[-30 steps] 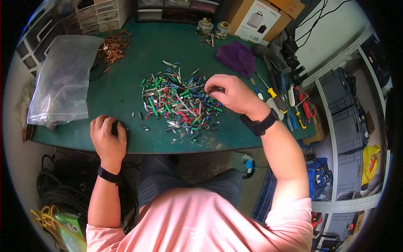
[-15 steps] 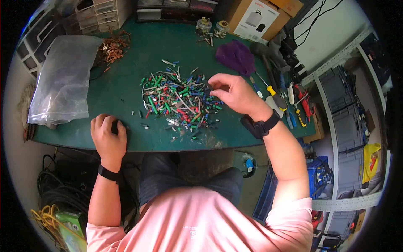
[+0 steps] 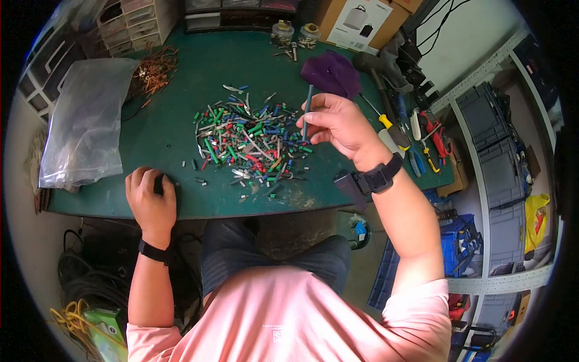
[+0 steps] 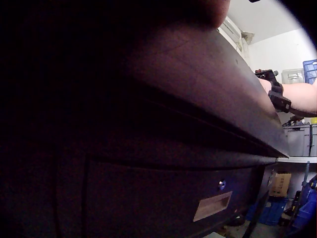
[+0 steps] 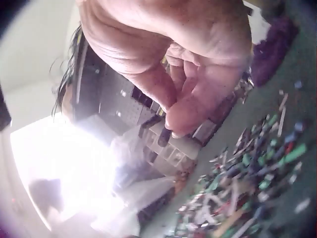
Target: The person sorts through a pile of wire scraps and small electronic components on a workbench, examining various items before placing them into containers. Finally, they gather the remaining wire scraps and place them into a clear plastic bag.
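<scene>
My right hand [image 3: 341,123] is raised beside the right edge of a pile of small coloured sleeves and metal strips [image 3: 244,136]. Between thumb and fingers it pinches a slim dark blue-grey tube [image 3: 308,111], which stands nearly upright in the head view. In the right wrist view, a dark end of the tube [image 5: 164,138] pokes out past the fingertips. My left hand [image 3: 149,199] rests at the front edge of the green table [image 3: 151,142], its fingers loosely bent, with dark shadow inside the thumb. The left wrist view shows mostly the dark table front.
A clear plastic bag [image 3: 87,120] lies at the left, near a tangle of copper wire [image 3: 155,71]. Toward the back right are small jars [image 3: 281,34], a purple cloth [image 3: 332,72] and a cardboard box [image 3: 392,24]. Hand tools, including a screwdriver [image 3: 384,120], line the right side.
The right hand has risen from the pile's edge, and a long tube now shows upright in its pinch. My left hand keeps its place on the table. The head view has shifted slightly.
</scene>
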`<state>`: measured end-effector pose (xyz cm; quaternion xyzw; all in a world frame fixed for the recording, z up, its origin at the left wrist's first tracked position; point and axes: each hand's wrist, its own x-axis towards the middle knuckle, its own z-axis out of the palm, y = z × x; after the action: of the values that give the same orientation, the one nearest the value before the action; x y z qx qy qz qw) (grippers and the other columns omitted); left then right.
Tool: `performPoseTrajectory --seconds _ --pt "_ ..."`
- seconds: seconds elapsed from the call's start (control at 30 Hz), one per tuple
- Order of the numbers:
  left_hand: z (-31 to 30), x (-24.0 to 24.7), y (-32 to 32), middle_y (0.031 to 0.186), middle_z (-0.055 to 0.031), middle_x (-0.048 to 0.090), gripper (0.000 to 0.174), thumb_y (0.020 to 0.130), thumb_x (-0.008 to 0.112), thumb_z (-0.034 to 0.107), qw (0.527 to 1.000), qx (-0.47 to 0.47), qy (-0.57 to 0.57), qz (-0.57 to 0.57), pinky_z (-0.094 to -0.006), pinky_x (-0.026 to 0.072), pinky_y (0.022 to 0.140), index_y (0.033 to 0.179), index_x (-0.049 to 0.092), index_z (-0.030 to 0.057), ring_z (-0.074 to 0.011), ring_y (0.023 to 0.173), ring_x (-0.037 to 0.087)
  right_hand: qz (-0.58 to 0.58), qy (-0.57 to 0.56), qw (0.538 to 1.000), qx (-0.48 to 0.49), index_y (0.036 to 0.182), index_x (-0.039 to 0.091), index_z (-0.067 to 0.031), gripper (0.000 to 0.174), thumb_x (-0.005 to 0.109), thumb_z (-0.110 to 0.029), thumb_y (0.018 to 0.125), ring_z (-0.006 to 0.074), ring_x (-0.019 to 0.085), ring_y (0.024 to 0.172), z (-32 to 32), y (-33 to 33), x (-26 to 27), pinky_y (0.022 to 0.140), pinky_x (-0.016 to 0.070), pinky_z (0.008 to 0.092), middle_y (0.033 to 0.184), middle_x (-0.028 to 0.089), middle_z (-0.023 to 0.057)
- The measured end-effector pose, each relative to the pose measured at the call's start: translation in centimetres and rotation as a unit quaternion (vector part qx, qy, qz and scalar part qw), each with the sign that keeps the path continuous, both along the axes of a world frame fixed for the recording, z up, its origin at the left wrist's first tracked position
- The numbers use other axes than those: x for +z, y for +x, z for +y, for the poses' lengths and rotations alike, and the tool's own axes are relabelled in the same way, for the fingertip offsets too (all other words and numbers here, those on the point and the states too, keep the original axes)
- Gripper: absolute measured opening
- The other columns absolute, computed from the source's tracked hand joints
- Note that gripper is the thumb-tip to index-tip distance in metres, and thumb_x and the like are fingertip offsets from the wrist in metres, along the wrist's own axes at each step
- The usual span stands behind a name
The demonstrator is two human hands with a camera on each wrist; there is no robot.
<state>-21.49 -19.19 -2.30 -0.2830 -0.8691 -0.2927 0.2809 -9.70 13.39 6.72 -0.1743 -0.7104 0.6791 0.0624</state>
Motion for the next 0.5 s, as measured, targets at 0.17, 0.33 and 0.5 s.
performPoseTrajectory --seconds 0.17,0.33,0.5 --pt "0.0 0.0 0.2 0.096 -0.0158 0.059 0.011 0.074 0.062 0.004 1.000 0.007 -0.004 -0.011 -0.0422 0.0428 0.083 0.084 0.060 0.0005 -0.0356 0.094 0.052 0.069 -0.264 0.962 -0.012 0.101 0.058 -0.0050 0.014 0.059 -0.005 0.087 0.0181 0.067 0.069 -0.5 0.9 -0.6 0.057 0.0573 0.0275 0.087 0.067 0.0119" --pt "0.1 0.1 0.2 0.092 -0.0145 0.058 0.011 0.071 0.063 0.004 1.000 -0.001 0.009 0.009 -0.0425 0.0430 0.081 0.081 0.060 0.0008 -0.0345 0.091 0.052 0.105 -0.319 0.942 -0.021 0.106 0.055 -0.0050 0.018 0.059 -0.006 0.088 0.0186 0.068 0.069 -1.6 2.0 -0.4 0.052 0.0562 0.0234 0.086 0.067 0.0117" --pt "-0.1 -0.3 0.0 0.092 -0.0146 0.058 0.011 0.071 0.063 0.004 1.000 0.005 0.011 0.007 -0.0425 0.0431 0.081 0.081 0.060 0.0007 -0.0345 0.091 0.052 0.119 -0.341 0.931 -0.057 0.110 0.053 -0.0044 0.025 0.063 -0.006 0.087 0.0190 0.068 0.070 -2.4 2.3 -0.7 0.052 0.0566 0.0241 0.085 0.066 0.0117"
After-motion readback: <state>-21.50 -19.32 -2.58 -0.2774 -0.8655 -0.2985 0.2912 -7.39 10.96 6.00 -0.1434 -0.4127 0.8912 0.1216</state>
